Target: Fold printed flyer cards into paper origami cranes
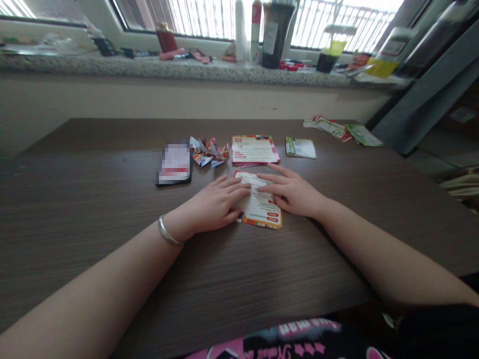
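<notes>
A printed paper card (262,212) with an orange and red border lies on the table in front of me. My left hand (220,202) rests on its left side, fingers stretched out and lying flat. From the right, my right hand (295,192) touches the card with its fingers spread. Just beyond it sits a stack of similar printed cards (254,149). Left of that stack is a small cluster of folded colourful paper (209,151). A phone (174,164) with a blurred screen lies farther left.
To the right of the stack is a small green and white paper pile (300,148). More paper strips (331,128) lie at the table's (112,239) far right edge. Behind, a stone windowsill (209,72) holds bottles, a dark container (276,35) and small items.
</notes>
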The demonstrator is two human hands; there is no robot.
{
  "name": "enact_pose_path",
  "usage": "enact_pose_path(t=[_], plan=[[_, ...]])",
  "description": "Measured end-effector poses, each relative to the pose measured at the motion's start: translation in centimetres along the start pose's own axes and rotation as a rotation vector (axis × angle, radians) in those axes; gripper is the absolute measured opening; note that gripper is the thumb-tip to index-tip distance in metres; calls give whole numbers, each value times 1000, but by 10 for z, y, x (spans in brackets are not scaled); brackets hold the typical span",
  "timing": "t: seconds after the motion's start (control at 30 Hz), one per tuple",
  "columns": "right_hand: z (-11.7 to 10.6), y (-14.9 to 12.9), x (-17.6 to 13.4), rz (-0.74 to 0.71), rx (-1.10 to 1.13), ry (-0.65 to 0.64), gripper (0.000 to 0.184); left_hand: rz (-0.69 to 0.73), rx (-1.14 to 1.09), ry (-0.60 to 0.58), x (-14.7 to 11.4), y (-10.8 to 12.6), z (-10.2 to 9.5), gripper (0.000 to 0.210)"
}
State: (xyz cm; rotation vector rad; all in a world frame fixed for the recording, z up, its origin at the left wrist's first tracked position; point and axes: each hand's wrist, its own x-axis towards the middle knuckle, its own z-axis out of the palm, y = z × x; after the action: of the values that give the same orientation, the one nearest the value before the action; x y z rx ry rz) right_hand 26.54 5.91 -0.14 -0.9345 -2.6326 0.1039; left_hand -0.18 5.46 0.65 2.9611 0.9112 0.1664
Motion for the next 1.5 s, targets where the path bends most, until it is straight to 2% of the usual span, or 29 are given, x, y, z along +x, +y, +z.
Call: enact_pose_path(t=[0.17, 0.27, 0.37, 0.43, 0.53, 0.63, 0.83, 1.27, 1.5], plan=[[2, 0, -2, -75, 91, -115, 41, -40, 68, 32, 0, -9, 10, 46], [0, 0, -3, -79, 81, -144, 54, -37, 68, 26, 0, -14, 13, 45], [-3, -1, -3, -88, 61, -169, 72, -10, 33, -18, -1, -15, 12, 68], [-5, -2, -3, -87, 48, -181, 74, -2, 12, -55, -1, -14, 10, 86], [-7, -3, -2, -88, 30, -187, 67, -1, -6, -92, -1, -12, 7, 93], [-7, -4, -2, -106, 35, -170, 61, 20, -4, -87, 0, -13, 8, 87], [-5, -7, -2, -140, 45, -196, 67, 45, 2, -67, 2, -14, 10, 85], [-12, -11, 1, -232, 101, -154, 32, 48, -16, -58, 3, -14, 10, 70], [-7, -7, 0, -168, 212, -94, 26, 39, 15, -52, 2, -12, 9, 68]])
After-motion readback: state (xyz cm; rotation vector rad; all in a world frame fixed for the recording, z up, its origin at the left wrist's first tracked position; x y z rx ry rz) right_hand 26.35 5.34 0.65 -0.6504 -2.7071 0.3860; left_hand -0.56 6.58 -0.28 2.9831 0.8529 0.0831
